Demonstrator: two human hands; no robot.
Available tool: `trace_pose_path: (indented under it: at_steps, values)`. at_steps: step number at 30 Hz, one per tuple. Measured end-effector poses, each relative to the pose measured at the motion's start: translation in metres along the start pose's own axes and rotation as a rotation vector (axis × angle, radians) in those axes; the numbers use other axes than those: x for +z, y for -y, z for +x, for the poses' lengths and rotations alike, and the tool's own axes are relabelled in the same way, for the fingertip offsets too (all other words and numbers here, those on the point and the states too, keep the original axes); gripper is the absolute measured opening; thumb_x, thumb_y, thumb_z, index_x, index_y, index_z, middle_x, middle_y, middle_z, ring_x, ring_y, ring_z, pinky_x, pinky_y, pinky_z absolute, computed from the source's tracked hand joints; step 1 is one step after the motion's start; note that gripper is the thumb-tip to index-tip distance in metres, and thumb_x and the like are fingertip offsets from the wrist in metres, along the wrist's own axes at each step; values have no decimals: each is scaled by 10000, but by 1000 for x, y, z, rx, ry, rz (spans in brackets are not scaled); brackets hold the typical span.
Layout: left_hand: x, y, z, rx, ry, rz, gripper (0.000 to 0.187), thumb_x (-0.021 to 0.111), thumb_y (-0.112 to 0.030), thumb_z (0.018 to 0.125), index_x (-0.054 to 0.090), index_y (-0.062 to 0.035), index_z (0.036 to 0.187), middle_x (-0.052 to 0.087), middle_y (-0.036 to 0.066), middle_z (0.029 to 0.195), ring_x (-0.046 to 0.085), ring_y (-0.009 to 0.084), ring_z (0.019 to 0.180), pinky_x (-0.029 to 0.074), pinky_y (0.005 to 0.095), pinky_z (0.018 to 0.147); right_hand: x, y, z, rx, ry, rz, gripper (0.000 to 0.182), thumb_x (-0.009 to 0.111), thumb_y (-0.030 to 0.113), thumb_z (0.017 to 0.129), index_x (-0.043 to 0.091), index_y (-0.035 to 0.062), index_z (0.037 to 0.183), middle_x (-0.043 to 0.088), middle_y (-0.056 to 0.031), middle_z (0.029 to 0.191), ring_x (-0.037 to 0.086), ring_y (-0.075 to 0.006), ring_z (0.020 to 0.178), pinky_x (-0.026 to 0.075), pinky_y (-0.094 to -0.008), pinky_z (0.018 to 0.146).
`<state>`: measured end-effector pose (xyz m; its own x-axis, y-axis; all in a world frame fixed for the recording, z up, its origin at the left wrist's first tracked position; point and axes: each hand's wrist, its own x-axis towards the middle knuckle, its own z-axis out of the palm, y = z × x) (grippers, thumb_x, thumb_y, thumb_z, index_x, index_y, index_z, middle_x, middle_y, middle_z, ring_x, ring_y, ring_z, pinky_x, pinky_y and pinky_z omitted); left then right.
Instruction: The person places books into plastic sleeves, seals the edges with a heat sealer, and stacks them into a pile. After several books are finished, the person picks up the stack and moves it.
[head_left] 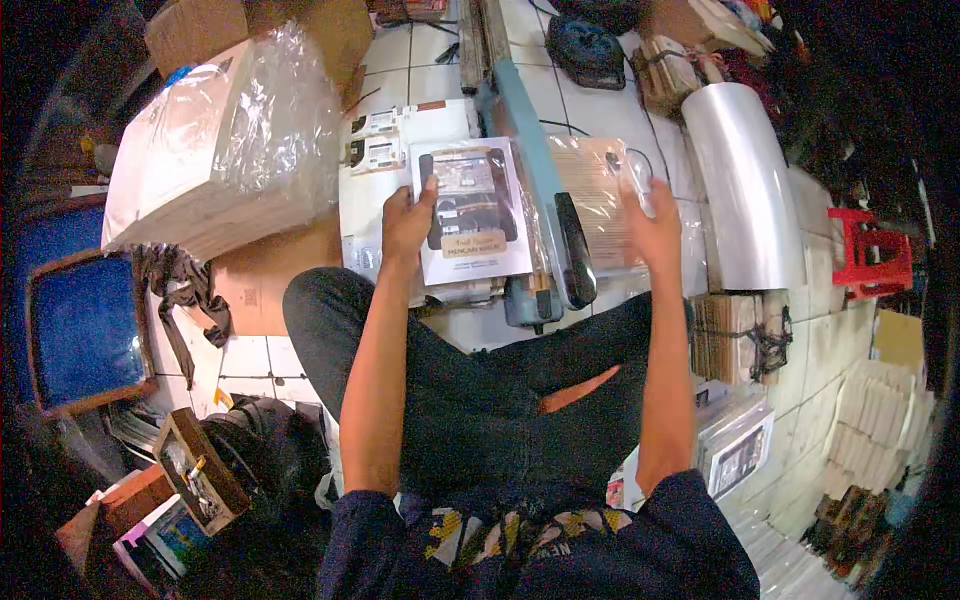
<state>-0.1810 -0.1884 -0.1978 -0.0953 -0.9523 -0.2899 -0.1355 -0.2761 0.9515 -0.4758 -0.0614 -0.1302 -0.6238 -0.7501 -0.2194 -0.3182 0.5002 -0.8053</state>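
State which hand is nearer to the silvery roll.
Right. The right hand is just left of the silvery roll, apart from it; the left hand is farther off, at the left edge of the white-covered book.

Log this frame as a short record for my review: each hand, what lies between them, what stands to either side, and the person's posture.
Left hand: thumb on the cover of a printed book, near its left edge
Right hand: at the right side of some clear plastic; blurred, grip unclear
Between hands: the book, and a long blue-grey device with a black handle
Left side: large plastic-wrapped stack
Right side: silvery roll; red plastic item beyond
Posture: seated, legs folded
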Motion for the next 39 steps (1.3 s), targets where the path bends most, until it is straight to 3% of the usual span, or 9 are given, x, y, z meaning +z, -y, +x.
trace_pose_path:
  at_steps: [2, 4, 9, 15, 20, 27, 33, 34, 39]
  values:
    - [0, 2, 2, -4, 38, 37, 439, 629, -374, 903, 626, 54, 1003, 654, 84, 882, 566, 144, 782, 460, 294, 718, 14, 50, -42, -397, -239, -84, 532, 552, 396, 931, 517, -22, 1259, 567, -230, 1228, 538, -326, 1154, 398, -403, 993]
    - [0, -6, -3, -46, 33, 43, 460, 633, -381, 895, 625, 61, 1021, 661, 109, 909, 582, 160, 807, 465, 296, 741, 34, 62, -70, -442, -111, 51, 561, 470, 442, 958, 466, 4, 1308, 449, -262, 1348, 399, -352, 1281, 294, -434, 1070]
    - [3, 1, 3, -43, -44, 61, 519, 601, -431, 898, 615, 58, 1071, 665, 159, 983, 611, 231, 908, 464, 331, 817, 66, 63, -94, -444, -134, -157, 537, 492, 362, 954, 412, -45, 1295, 459, -311, 1253, 410, -468, 1163, 287, -513, 1035]
    - [7, -27, -13, -115, -48, 182, 591, 549, -488, 905, 565, 34, 1183, 626, 193, 1135, 590, 297, 1046, 428, 358, 914, 90, 9, -88, -635, -166, -174, 509, 538, 322, 929, 430, -46, 1263, 455, -325, 1240, 377, -509, 1190, 237, -554, 1065]
    - [15, -48, -31, -156, -36, 130, 730, 470, -547, 919, 399, 28, 1363, 525, 217, 1308, 504, 299, 1212, 358, 342, 1012, 90, 6, -86, -543, -188, -178, 498, 527, 299, 935, 422, -30, 1294, 360, -322, 1374, 279, -499, 1305, 182, -557, 1099]
    - [17, -38, -26, -91, -67, 122, 748, 488, -547, 913, 399, 49, 1357, 494, 243, 1332, 469, 313, 1246, 338, 359, 1033, 91, 5, -87, -526, -153, -105, 483, 497, 281, 955, 412, -30, 1316, 353, -292, 1409, 240, -492, 1340, 156, -543, 1117]
    - [4, -50, -32, 89, -133, 142, 412, 534, -365, 959, 600, 24, 1075, 627, 120, 891, 562, 165, 812, 447, 299, 735, 84, 17, -92, -498, -111, -156, 510, 469, 310, 967, 398, -53, 1318, 362, -325, 1388, 234, -509, 1341, 175, -530, 1116]
    - [0, -38, -24, 358, -207, 33, 356, 537, -317, 969, 606, 33, 963, 576, 45, 746, 475, 91, 691, 404, 271, 623, 82, 20, -92, -460, -70, -179, 518, 463, 317, 969, 394, -59, 1319, 357, -337, 1386, 230, -516, 1340, 185, -534, 1112]
    - [-26, -67, -42, 280, 94, -663, 311, 484, -251, 996, 586, -9, 1163, 623, 17, 1049, 571, 103, 879, 460, 246, 810, 53, 69, -101, -704, -197, -175, 569, 501, 361, 944, 409, -59, 1318, 375, -341, 1365, 300, -513, 1305, 220, -511, 1107]
